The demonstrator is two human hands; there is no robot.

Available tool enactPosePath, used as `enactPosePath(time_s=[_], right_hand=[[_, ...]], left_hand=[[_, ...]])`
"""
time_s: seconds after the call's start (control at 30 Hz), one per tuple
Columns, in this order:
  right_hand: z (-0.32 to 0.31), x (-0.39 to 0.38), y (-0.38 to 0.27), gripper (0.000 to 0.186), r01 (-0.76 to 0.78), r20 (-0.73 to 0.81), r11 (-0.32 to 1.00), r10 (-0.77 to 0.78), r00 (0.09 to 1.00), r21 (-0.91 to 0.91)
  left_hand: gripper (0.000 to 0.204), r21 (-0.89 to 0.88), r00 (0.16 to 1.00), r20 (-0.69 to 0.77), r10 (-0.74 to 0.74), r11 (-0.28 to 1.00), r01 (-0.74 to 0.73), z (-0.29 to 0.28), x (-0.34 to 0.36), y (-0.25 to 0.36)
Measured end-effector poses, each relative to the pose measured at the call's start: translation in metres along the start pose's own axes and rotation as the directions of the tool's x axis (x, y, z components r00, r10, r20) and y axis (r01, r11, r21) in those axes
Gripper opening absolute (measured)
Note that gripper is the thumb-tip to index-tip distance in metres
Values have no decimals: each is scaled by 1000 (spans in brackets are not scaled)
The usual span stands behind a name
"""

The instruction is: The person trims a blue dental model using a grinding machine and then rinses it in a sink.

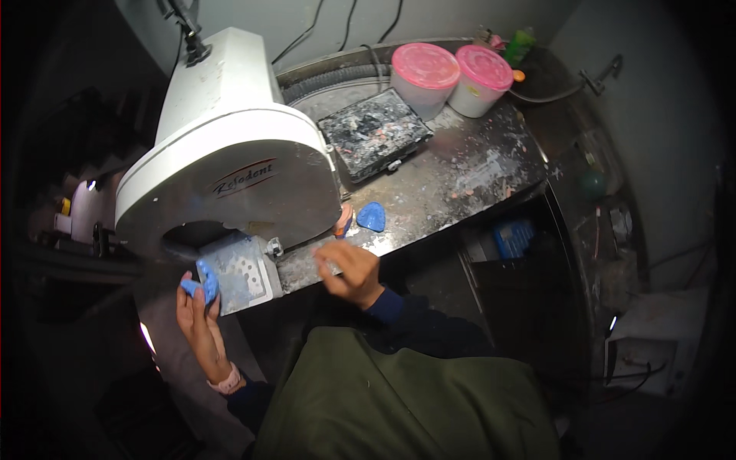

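Note:
My left hand (202, 326) grips a blue dental cast (205, 285) at the front left corner of the metal work table (238, 270) of a white model trimmer (230, 165). The fingers and thumb cover part of the cast. Over the bench's front edge hovers my right hand (353, 273), its fingers loosely bent and the thumb apart. Nothing shows between them. Just beyond it, a second blue cast piece (371, 217) lies flat on the bench. Beside that, against the trimmer's side, is an orange and dark blue piece (344, 220), partly hidden.
A plaster-splattered black box (373, 132) sits on the stained metal bench (468, 172), right of the trimmer. Two white tubs with pink lids (425, 66) stand behind it. A grey corrugated hose (330, 83) runs along the back. Under the bench is an open shelf holding a blue package (514, 239).

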State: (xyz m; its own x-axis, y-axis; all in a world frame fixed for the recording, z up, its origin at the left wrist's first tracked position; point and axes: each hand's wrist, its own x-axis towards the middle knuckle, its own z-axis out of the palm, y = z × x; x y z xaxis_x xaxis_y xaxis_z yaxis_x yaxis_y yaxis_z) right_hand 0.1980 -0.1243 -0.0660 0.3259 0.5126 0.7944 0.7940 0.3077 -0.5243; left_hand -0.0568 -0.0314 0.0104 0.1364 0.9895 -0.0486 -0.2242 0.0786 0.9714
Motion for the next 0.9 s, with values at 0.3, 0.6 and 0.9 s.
enactPosePath(time_s=[0.3, 0.6, 0.9], right_hand=[[-20, -54, 108, 56, -373, 246, 829, 498, 832, -416], [-38, -49, 124, 54, -582, 31, 806, 588, 808, -112], [-177, -2, 137, 66, -460, 363, 884, 403, 840, 83]], left_hand=[[47, -77, 770, 530, -354, 884, 460, 70, -38, 8], [44, 110, 567, 659, -494, 809, 577, 151, -50, -66], [37, -75, 450, 696, -560, 566, 821, 308, -21, -177]])
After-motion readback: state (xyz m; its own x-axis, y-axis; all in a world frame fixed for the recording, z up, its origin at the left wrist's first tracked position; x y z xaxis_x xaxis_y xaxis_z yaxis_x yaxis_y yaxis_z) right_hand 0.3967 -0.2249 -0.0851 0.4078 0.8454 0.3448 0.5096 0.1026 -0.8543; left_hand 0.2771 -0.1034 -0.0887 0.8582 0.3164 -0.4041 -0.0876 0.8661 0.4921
